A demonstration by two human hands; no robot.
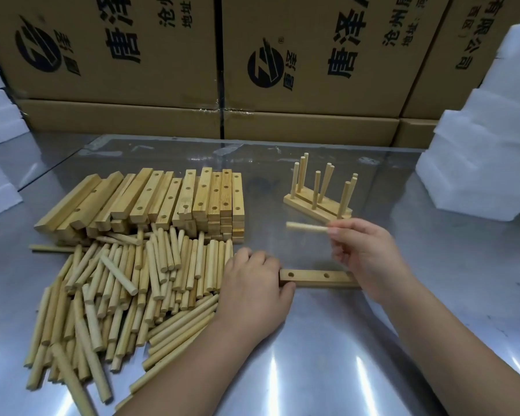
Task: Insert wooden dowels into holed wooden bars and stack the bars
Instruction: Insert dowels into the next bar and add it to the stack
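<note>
Two bare forearms reach in from the bottom edge over a shiny metal surface. The left hand lies knuckles up and grasps the left end of a single wooden bar, its fingers curled over the far side and the thumb against the near edge. This bar lies flat and crosswise on the surface, two of its holes facing up, with its right end hidden behind the right hand. The right hand is raised above the bar and pinches one dowel at the tips of thumb and forefinger. The dowel is held roughly level, pointing left, slightly blurred. Left of the left hand spreads a heap of loose dowels, and its nearest pieces touch the wrist. Behind the heap is a stack of holed bars, several layers deep, neat at the right and tumbled at the left. Beyond the right hand lie the finished bars side by side, with dowels standing in them, some upright and some leaning. Printed cardboard boxes form a wall at the back, and white foam blocks are piled at the right and left edges.
</note>
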